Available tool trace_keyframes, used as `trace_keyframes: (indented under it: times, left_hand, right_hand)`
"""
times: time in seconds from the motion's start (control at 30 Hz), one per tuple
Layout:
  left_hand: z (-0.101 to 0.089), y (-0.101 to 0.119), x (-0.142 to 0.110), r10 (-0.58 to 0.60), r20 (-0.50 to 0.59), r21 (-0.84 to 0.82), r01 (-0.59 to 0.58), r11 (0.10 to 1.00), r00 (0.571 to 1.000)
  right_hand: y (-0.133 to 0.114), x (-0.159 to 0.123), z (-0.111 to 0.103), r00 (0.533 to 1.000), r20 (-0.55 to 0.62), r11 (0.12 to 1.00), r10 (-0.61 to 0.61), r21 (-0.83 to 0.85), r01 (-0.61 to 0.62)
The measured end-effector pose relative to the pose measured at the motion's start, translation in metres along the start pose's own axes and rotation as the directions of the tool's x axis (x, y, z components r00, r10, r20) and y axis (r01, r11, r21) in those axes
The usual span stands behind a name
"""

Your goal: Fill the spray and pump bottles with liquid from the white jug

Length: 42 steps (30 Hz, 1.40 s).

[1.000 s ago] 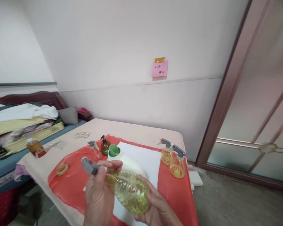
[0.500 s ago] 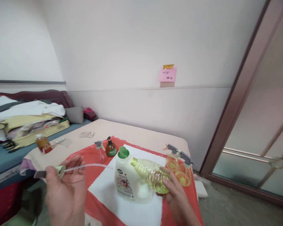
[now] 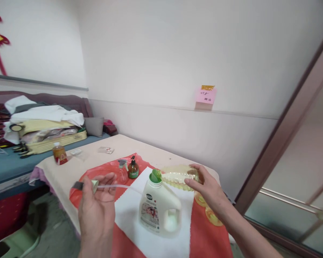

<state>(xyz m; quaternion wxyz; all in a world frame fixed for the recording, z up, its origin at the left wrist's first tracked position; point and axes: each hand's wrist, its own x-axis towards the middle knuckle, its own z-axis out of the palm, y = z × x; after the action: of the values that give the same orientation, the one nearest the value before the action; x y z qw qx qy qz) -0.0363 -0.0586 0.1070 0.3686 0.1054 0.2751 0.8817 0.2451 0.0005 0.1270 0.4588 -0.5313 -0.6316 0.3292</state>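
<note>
My left hand (image 3: pixel 98 206) is closed, thumb pressed on a spray bottle's trigger head (image 3: pixel 94 186) with a light green collar. From it a long clear dip tube (image 3: pixel 117 186) reaches right, toward the jug. My right hand (image 3: pixel 206 186) grips a ribbed, see-through yellow bottle (image 3: pixel 177 179) by its base end. The bottle lies nearly level in the air, its mouth at the green pouring spout (image 3: pixel 155 175) of a white detergent jug (image 3: pixel 152 206). The jug stands upright on a white cloth (image 3: pixel 127 211). Whether liquid flows cannot be made out.
Behind stand a clear spray bottle (image 3: pixel 122 172) and a brown pump bottle (image 3: pixel 133 169) on red plastic sheeting (image 3: pixel 210 240). Yellow bottles (image 3: pixel 213 216) sit partly behind my right arm. An amber bottle (image 3: pixel 60 154) stands far left. A pink note (image 3: pixel 206 96) hangs on the wall.
My right hand has raised the yellow bottle and brought its mouth to the jug's spout. My left hand still holds the trigger head. The view has turned left.
</note>
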Motion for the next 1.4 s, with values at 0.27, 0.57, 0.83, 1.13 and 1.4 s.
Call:
trace_keyframes:
  times: [0.27, 0.57, 0.83, 1.13, 1.4]
  left_hand:
    - [0.006, 0.001, -0.008, -0.033, 0.012, -0.050, 0.033, 0.998, 0.999]
    - [0.007, 0.006, -0.011, -0.067, 0.028, -0.088, 0.070, 0.994, 0.997]
    - [0.004, 0.011, -0.008, -0.039, 0.003, -0.117, 0.039, 0.992, 0.999]
    - [0.003, 0.009, -0.008, -0.028, 0.013, -0.108, 0.029, 0.994, 1.000]
    - [0.006, -0.014, -0.013, -0.067, 0.043, -0.019, 0.068, 0.998, 0.997]
  right_hand:
    - [-0.051, 0.016, 0.001, 0.991, 0.103, 0.949, -0.087, -0.295, 0.114]
    - [-0.106, 0.039, 0.025, 0.976, 0.173, 0.862, -0.130, -0.466, 0.198]
    - [-0.116, 0.049, 0.036, 0.955, 0.224, 0.829, -0.196, -0.482, 0.284]
    - [-0.080, 0.026, 0.024, 0.994, 0.026, 0.968, -0.105, -0.226, 0.108]
    - [0.017, -0.009, 0.016, 0.983, -0.086, 0.917, 0.163, 0.380, -0.119]
